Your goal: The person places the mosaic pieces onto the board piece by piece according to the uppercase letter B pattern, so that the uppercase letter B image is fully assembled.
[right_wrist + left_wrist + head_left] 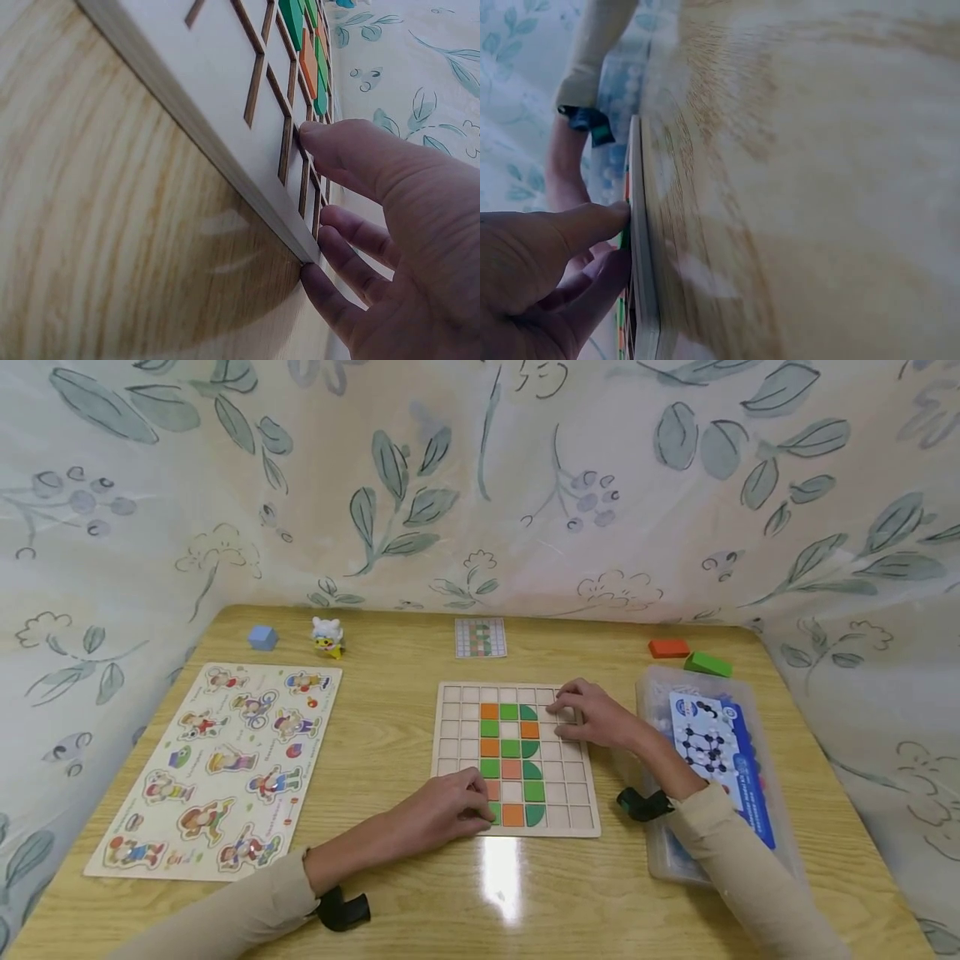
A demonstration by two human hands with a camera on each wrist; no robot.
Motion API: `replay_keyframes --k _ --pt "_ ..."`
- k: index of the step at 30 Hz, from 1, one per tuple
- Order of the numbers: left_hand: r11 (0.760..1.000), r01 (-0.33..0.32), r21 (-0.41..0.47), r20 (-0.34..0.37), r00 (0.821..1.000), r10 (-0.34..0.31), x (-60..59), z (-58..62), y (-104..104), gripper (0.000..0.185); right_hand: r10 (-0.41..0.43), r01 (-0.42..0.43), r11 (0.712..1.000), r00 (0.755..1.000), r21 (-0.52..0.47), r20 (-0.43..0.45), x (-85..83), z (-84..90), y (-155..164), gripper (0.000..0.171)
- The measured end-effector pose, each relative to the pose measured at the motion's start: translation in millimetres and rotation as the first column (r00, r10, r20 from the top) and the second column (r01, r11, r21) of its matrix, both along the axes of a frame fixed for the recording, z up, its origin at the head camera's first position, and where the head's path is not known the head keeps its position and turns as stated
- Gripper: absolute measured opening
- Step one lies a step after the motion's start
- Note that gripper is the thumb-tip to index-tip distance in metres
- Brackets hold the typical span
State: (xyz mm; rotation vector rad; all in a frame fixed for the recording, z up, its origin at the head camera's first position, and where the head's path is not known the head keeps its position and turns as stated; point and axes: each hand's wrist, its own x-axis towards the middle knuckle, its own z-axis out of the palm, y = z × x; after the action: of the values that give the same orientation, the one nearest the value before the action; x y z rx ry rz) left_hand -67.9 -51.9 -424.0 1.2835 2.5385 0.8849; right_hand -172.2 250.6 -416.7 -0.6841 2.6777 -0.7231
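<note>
A wooden grid board (459, 752) holds green, orange and pink tiles, square and quarter-round, in three columns. At its lower left, my left hand (442, 810) pinches a green tile (496, 813) at the bottom of the left column with thumb and forefinger. The left wrist view has these fingertips (615, 262) right at the board's face, beside a bit of green. My right hand (596, 717) rests at the board's upper right, fingers spread and holding nothing. In the right wrist view its thumb (319, 135) touches the bare grid, while other fingertips lie along the board's edge.
A small pattern card (481, 637) lies behind the board. Left are a picture puzzle board (217, 777), a blue block (262, 637) and a toy figure (327, 637). Right are a clear plastic box (660, 852), a red block (668, 648) and a green block (708, 663).
</note>
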Motion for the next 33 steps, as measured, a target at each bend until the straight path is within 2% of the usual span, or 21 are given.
replay_keyframes --k 5,8,11,14,18,20,23,25,29,33 --pt "0.999 0.008 -0.042 -0.059 0.998 -0.01 1.9 0.3 -2 0.009 0.005 -0.005 1.0 1.0 -0.005 0.002 0.2 0.7 -2 0.032" --pt "0.998 0.007 -0.055 -0.048 0.999 -0.009 3.2 4.4 -4 0.011 0.009 -0.009 1.0 1.0 -0.007 0.008 -0.1 0.4 -3 0.031" --pt "1.0 0.008 -0.021 -0.038 0.999 -0.009 -1.2 13.8 -7 0.015 0.018 -0.018 1.0 1.0 -0.014 0.01 -1.1 1.5 -2 0.031" --pt "1.0 0.001 0.026 -0.112 0.994 0.002 -16.0 25.2 -14 0.019 0.017 -0.017 0.999 1.0 -0.035 0.003 -1.4 5.9 -3 0.033" --pt "0.999 -0.04 0.022 -0.272 0.961 0.044 -47.9 35.9 -25 0.024 -0.006 0.005 0.999 0.999 -0.043 -0.04 1.2 17.3 -7 0.041" --pt "0.998 -0.062 -0.01 -0.297 0.953 0.056 -63.2 38.9 -30 0.03 -0.006 0.004 0.999 0.999 -0.034 -0.053 4.5 24.2 -11 0.045" --pt "0.994 -0.071 -0.081 -0.288 0.957 0.045 -79.4 39.2 -35 0.041 0.015 -0.016 1.0 0.999 -0.023 -0.041 12.0 32.1 -21 0.054" --pt "0.992 -0.07 -0.109 -0.263 0.964 0.039 -84.5 36.0 -37 0.048 0.043 -0.043 0.999 0.998 -0.005 -0.045 17.6 34.2 -28 0.059" --pt "0.985 -0.074 -0.158 -0.233 0.972 0.036 -87.2 28.2 -37 0.056 0.078 -0.076 0.997 0.992 0.023 -0.095 24.6 31.8 -36 0.066" --pt "0.973 -0.095 -0.212 -0.241 0.97 0.042 -89.1 25.9 -36 0.059 0.091 -0.082 0.994 0.985 0.066 -0.148 26.5 28.5 -41 0.067"
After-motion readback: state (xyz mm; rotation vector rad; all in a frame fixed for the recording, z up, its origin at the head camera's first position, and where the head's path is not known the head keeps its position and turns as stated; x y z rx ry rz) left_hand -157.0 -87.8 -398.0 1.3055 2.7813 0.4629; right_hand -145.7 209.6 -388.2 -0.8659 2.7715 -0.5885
